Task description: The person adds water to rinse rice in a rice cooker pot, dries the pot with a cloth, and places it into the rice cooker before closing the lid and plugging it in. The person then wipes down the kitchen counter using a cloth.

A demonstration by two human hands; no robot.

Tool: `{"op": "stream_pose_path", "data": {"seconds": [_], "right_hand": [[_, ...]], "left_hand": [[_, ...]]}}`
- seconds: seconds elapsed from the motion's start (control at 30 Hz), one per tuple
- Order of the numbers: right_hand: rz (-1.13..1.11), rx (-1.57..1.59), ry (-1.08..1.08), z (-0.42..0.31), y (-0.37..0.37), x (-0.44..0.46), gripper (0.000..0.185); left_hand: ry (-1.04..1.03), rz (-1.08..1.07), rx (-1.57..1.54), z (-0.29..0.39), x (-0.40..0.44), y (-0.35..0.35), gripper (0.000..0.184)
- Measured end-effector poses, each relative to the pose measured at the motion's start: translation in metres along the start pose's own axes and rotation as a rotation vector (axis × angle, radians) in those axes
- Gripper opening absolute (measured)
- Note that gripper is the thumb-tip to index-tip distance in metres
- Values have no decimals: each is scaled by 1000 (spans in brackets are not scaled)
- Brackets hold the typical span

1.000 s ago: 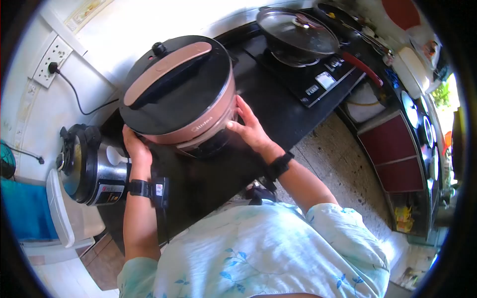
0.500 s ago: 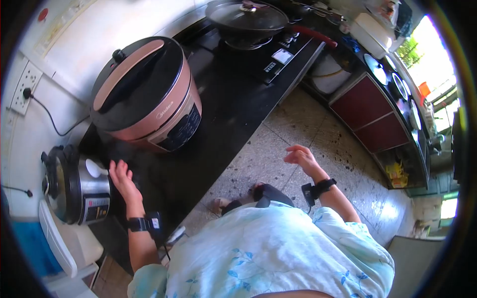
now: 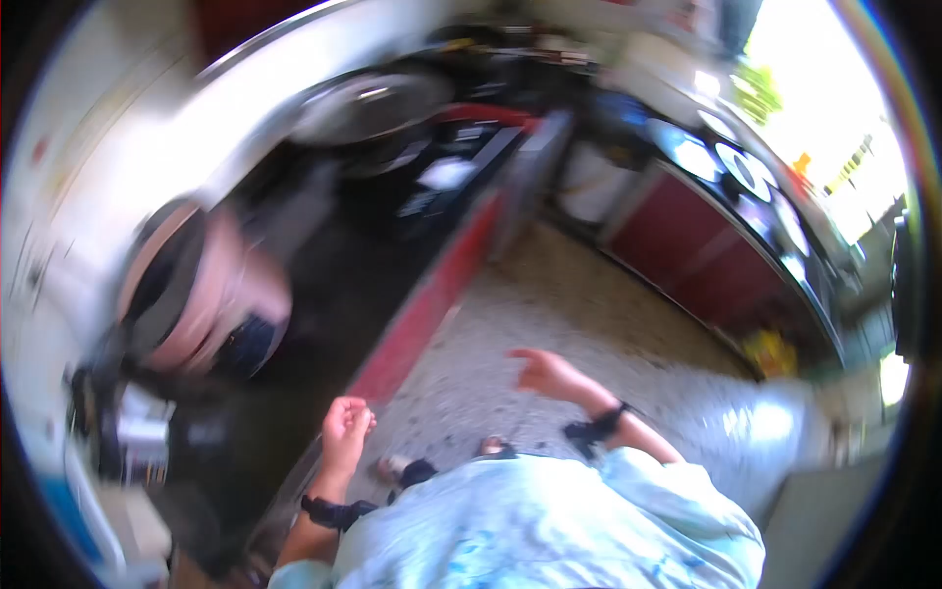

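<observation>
The view is smeared by motion. My left hand (image 3: 346,430) is closed in a loose fist near the counter's front edge, with nothing visible in it. My right hand (image 3: 557,380) hangs over the floor with its fingers apart, empty and touching nothing. Both wrists wear black bands. On the dark counter (image 3: 324,285) at the left stands a pink and black cooker (image 3: 211,294), away from both hands. A steel cooker (image 3: 142,432) sits at the lower left, blurred.
A lidded pan (image 3: 373,108) is on the cooktop (image 3: 446,177) at the counter's far part. Across the speckled floor (image 3: 628,314) stands a dark red cabinet (image 3: 687,245) with plates (image 3: 746,172) on top. A bright window is at the upper right.
The view has swung right, so the cookers sit farther left. Both hands have left the pink cooker; my left hand has moved toward my body and closed, while my right hand stays open over the floor.
</observation>
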State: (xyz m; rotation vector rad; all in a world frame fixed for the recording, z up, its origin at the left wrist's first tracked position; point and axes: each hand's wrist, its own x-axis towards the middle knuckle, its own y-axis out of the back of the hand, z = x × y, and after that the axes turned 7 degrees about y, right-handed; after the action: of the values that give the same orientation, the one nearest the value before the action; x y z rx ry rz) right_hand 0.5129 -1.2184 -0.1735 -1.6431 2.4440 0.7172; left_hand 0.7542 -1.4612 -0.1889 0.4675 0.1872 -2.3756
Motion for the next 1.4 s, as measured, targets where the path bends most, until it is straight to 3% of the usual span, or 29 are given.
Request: {"op": "stream_pose_path", "data": {"seconds": [0.07,0.13,0.17,0.23,0.33,0.5,0.6,0.7,0.77,0.83,0.93,0.97,1.03,1.07,1.1,1.17,1.23,1.3,1.37,1.4], "right_hand": [[66,-49,362,-26,8,-1,36],[91,-78,503,-60,26,-18,27],[151,1,590,-58,35,-19,20],[276,-28,570,-53,59,-35,16],[318,-16,461,-44,95,-61,15],[434,-49,347,-23,139,-71,13],[459,148,268,-13,166,-61,14],[448,402,245,-7,198,-33,15],[665,507,202,-4,226,-7,16],[696,478,134,-5,257,19,18],[514,657,230,19,300,53,24],[500,663,210,20,307,62,24],[224,879,355,19,329,79,25],[168,800,357,24,342,88,29],[278,447,305,25,358,99,32],[360,123,203,20,393,124,31],[599,105,156,46,442,159,33],[751,102,162,94,517,204,41],[951,-218,211,129,603,246,51],[1006,-296,34,137,643,266,60]], "left_hand": [[-76,-309,64,32,15,-70,7],[-87,-451,103,64,20,-135,8],[-195,-504,175,75,27,-163,9],[-319,-570,258,90,34,-205,10],[-186,-787,235,109,37,-249,7],[-190,-898,295,112,66,-306,7],[188,-1136,58,120,98,-336,16],[291,-1162,-214,127,133,-371,18],[107,-1014,-166,138,159,-399,17],[-14,-896,-151,145,190,-425,16],[69,-1132,-176,165,243,-445,20],[87,-1119,-188,170,252,-446,20],[269,-1454,-387,188,270,-451,23],[280,-1474,-413,183,283,-451,22],[302,-1412,-412,180,293,-448,22],[271,-1188,-233,164,321,-436,24],[494,-996,-229,154,340,-419,26],[401,-812,-69,133,354,-400,15],[341,-577,27,108,364,-381,11],[389,-531,5,102,365,-370,13]]}}
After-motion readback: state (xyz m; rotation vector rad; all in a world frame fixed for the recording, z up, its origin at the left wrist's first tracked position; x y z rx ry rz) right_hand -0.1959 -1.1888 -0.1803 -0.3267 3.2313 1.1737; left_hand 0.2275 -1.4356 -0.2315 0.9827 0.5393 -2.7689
